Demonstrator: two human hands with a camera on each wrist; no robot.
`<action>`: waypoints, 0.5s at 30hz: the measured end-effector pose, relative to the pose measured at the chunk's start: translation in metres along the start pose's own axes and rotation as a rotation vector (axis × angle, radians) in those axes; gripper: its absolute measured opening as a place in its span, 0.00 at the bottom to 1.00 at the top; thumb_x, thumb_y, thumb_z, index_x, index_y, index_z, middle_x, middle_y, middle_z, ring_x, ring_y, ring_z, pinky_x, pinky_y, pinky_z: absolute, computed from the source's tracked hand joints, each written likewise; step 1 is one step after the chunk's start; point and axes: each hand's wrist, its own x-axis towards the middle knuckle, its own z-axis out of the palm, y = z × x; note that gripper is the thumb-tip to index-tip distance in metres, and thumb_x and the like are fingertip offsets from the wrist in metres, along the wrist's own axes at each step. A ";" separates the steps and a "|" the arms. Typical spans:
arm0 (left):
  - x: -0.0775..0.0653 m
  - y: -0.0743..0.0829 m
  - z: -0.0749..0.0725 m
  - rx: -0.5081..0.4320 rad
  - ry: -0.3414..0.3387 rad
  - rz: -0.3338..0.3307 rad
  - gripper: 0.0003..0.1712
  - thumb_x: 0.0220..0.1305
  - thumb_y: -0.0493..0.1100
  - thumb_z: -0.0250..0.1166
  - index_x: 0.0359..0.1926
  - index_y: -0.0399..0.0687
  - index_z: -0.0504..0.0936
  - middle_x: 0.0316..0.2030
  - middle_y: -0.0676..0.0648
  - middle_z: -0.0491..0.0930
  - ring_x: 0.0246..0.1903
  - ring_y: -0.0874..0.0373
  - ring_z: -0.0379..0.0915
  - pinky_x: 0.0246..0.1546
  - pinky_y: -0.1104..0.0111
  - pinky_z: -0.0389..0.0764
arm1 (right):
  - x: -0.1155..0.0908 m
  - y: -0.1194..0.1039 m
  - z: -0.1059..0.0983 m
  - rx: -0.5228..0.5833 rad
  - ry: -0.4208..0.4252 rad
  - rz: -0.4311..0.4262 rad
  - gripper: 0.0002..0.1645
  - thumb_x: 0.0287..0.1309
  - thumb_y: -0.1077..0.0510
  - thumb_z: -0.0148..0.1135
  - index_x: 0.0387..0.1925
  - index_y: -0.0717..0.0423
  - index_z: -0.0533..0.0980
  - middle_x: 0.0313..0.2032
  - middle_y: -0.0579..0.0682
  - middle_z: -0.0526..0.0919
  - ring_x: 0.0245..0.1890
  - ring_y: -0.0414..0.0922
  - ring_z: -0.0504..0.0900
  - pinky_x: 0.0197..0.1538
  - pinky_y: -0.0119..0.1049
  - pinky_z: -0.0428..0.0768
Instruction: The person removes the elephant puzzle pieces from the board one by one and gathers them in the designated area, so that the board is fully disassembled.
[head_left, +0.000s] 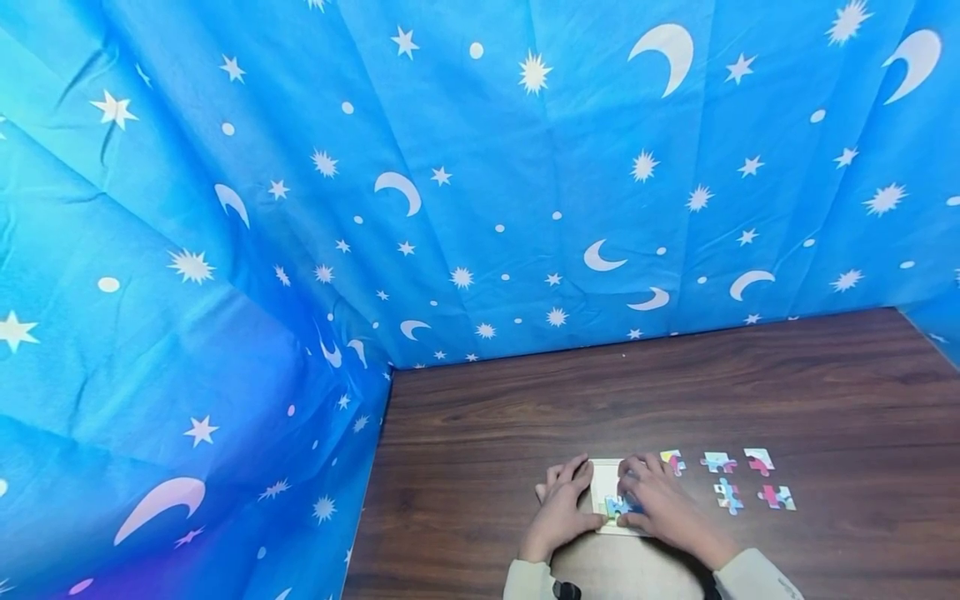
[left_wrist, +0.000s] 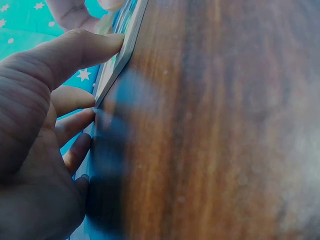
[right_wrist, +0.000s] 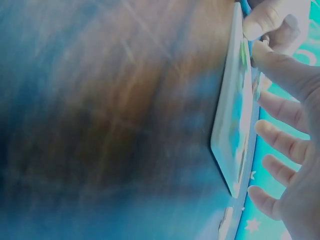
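A small pale puzzle tray (head_left: 604,478) lies flat on the dark wooden table, with part of its bare bottom showing. My left hand (head_left: 561,510) grips the tray's left side, the thumb on its near left corner and the fingers along the edge. Over the tray's right part, my right hand (head_left: 662,505) pinches a blue and green puzzle piece (head_left: 617,507) low in the tray, between thumb and forefinger. The right wrist view shows the tray's pale rim (right_wrist: 226,115) and the other right fingers spread loosely. My right hand hides the tray's right part.
Several loose puzzle pieces lie to the right of the tray, among them a blue one (head_left: 727,495), a pink one (head_left: 777,497) and a corner piece (head_left: 759,461). A blue curtain (head_left: 525,317) with moons and stars hangs behind and left of the table (head_left: 465,433).
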 end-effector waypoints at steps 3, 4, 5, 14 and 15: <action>-0.001 0.000 0.000 0.002 -0.008 -0.016 0.48 0.49 0.50 0.76 0.72 0.46 0.71 0.73 0.50 0.64 0.62 0.53 0.58 0.43 0.61 0.54 | 0.000 0.000 -0.005 0.004 -0.008 0.042 0.21 0.34 0.48 0.83 0.27 0.46 0.78 0.43 0.51 0.76 0.47 0.56 0.71 0.44 0.58 0.69; -0.001 0.000 0.000 0.004 -0.007 -0.018 0.48 0.49 0.50 0.77 0.72 0.46 0.71 0.73 0.50 0.64 0.62 0.53 0.58 0.43 0.61 0.54 | -0.001 0.000 -0.007 0.001 -0.010 0.051 0.21 0.34 0.47 0.83 0.27 0.46 0.78 0.43 0.51 0.76 0.47 0.56 0.71 0.44 0.58 0.69; -0.002 0.000 0.000 0.004 -0.007 -0.019 0.48 0.49 0.50 0.77 0.72 0.46 0.71 0.73 0.50 0.64 0.62 0.52 0.58 0.43 0.61 0.54 | -0.001 0.000 -0.009 -0.003 -0.009 0.060 0.21 0.33 0.48 0.83 0.27 0.46 0.77 0.44 0.52 0.76 0.48 0.56 0.71 0.45 0.59 0.68; -0.004 0.000 0.000 -0.028 0.005 -0.004 0.47 0.49 0.50 0.77 0.71 0.45 0.72 0.72 0.51 0.65 0.61 0.54 0.58 0.44 0.61 0.55 | -0.009 0.008 -0.024 -0.042 0.033 0.106 0.24 0.30 0.48 0.84 0.26 0.44 0.75 0.42 0.50 0.76 0.47 0.57 0.72 0.42 0.56 0.69; -0.004 0.000 0.000 -0.031 0.006 -0.007 0.48 0.48 0.50 0.77 0.71 0.45 0.72 0.72 0.52 0.65 0.61 0.55 0.58 0.44 0.62 0.55 | -0.011 0.009 -0.026 -0.042 0.032 0.116 0.24 0.31 0.48 0.84 0.27 0.44 0.75 0.42 0.50 0.77 0.48 0.57 0.72 0.42 0.57 0.69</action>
